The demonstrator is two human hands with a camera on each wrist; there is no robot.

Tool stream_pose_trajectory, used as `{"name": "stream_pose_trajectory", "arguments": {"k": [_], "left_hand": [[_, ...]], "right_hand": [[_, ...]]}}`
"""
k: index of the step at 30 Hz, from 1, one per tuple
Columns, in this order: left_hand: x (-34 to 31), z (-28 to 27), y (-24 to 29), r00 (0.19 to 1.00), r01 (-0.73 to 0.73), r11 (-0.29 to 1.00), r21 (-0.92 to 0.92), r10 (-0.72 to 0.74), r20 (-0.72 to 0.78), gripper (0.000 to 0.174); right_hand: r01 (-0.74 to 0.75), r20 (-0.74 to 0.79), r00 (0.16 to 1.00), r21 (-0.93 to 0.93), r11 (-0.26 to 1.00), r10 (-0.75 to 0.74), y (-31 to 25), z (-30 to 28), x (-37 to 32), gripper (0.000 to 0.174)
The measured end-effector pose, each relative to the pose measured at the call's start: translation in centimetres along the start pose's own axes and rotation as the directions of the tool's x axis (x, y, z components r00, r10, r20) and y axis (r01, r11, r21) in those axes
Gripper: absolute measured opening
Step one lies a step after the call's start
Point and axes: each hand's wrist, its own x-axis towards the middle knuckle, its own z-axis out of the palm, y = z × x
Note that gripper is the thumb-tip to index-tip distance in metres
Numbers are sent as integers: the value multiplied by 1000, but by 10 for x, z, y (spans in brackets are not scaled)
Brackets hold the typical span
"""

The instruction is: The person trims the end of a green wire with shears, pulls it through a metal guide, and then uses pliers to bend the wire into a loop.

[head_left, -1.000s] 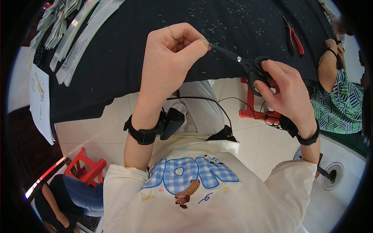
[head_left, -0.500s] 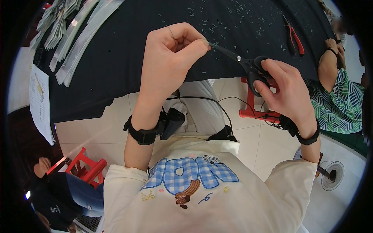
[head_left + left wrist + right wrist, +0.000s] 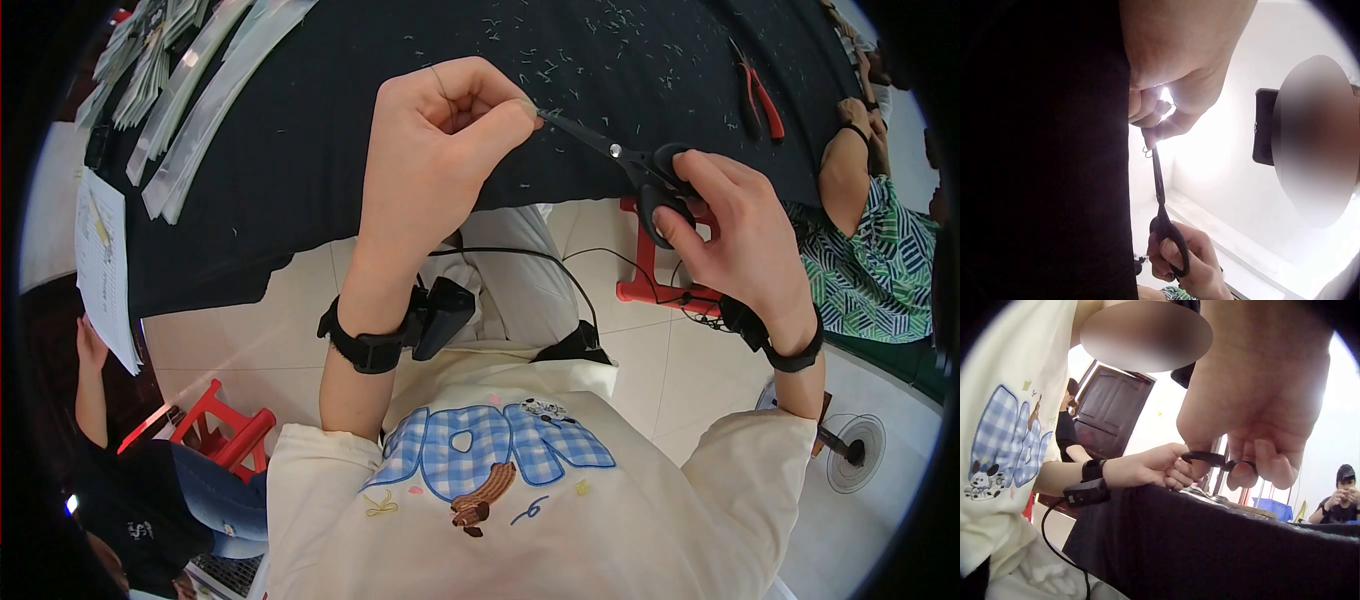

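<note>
1. Just left of the scissors (image 3: 614,152), I see the left hand (image 3: 435,150) pinching what looks like a thin strand (image 3: 1146,153) at their tips.
2. At the scissors' right end, the right hand (image 3: 742,225) grips them.
3. I judge this trimming; the next move calls for a steady pinch, skin clear of the scissors.

Here's the head view, peering steeply down over the cream shirt (image 3: 540,465) at bottom centre, dark surface (image 3: 300,150) across the top! Left wrist now: right up close, gazing upward, left grip (image 3: 1179,69) top centre. And the right wrist, tight beneath the right grip (image 3: 1254,406), faces sideways, shirt at left. All three share both grips and the scissors (image 3: 614,152).
</note>
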Motion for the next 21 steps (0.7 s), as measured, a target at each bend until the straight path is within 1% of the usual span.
{"name": "stream_pose_trajectory", "arguments": {"k": [8, 13, 21], "left_hand": [[0, 0, 1, 1000, 5, 1000, 7, -5, 5, 11], [0, -1, 0, 1000, 4, 1000, 4, -4, -1, 11], [2, -2, 1, 1000, 1, 1000, 25, -1, -6, 11]], "right_hand": [[-3, 7, 1000, 6, 1000, 3, 0, -1, 0, 22], [17, -16, 1000, -2, 1000, -17, 0, 0, 2, 22], [32, -12, 999, 6, 999, -32, 2, -1, 3, 23]]}}
